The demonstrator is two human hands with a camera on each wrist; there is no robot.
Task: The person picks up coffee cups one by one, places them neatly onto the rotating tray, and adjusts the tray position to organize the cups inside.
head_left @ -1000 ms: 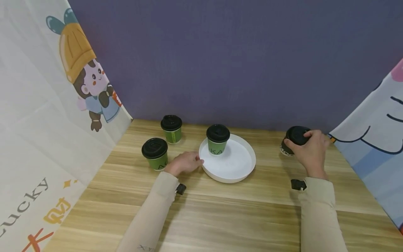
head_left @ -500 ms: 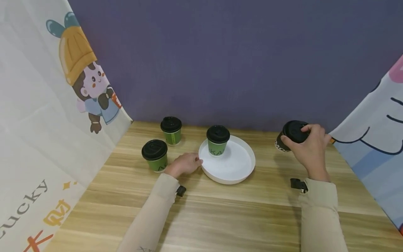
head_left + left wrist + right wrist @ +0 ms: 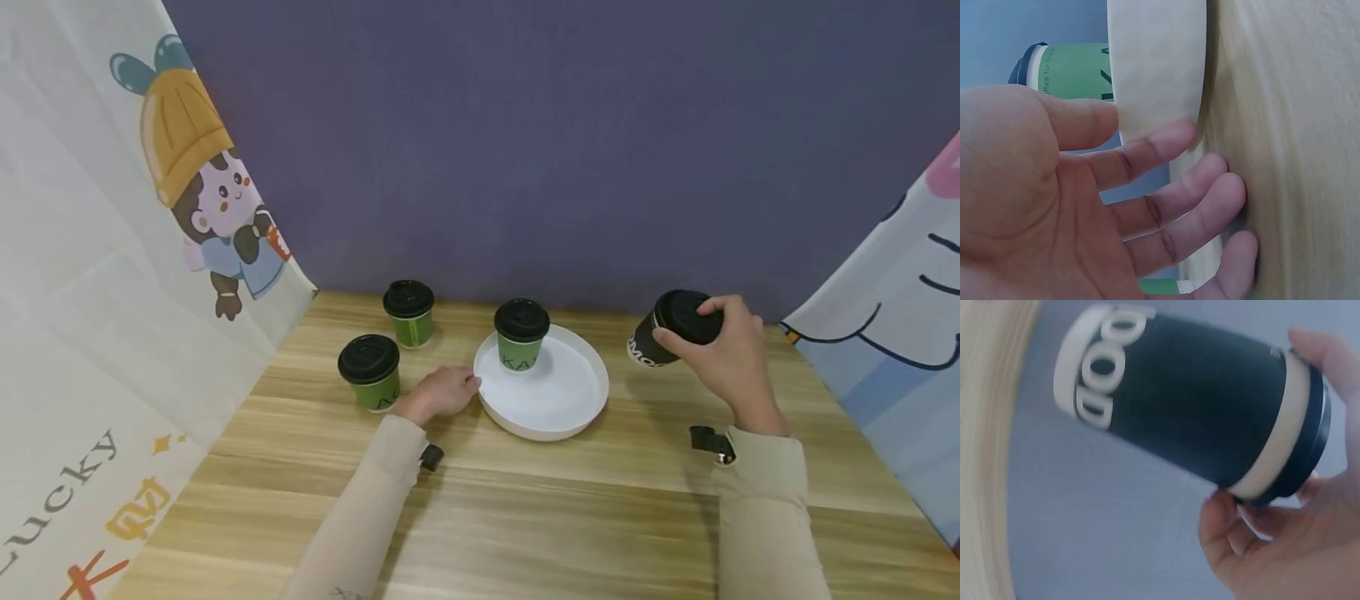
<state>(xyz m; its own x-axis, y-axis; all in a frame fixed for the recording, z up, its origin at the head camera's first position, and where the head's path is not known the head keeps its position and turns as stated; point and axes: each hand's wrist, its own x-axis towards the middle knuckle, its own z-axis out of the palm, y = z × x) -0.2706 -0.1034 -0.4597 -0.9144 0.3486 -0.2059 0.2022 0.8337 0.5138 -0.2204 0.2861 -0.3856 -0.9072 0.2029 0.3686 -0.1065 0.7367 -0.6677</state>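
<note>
My right hand (image 3: 731, 358) grips a black paper coffee cup (image 3: 647, 343) by its black lid end, thumb on one side and fingers on the other. In the right wrist view the cup (image 3: 1191, 394), with white lettering, is tilted and its base is off the table. My left hand (image 3: 442, 390) pinches the near-left edge of a round white tray (image 3: 551, 429); the left wrist view has the thumb at the rim and the index finger (image 3: 1172, 140) at the lower edge. On that tray stands a green lidded coffee cup (image 3: 519, 343), left of its middle.
Two more green cups with black lids stand on the wooden table (image 3: 570, 517) left of the tray: a rear cup (image 3: 412, 321) and a front cup (image 3: 375, 387) close to my left wrist. A dark partition (image 3: 555, 150) rises behind; printed cloths (image 3: 90, 250) flank both sides.
The black cup has been lifted off the table, tilted, and carried left toward the tray by my right hand. My left hand and the tray stay practically where they were.
</note>
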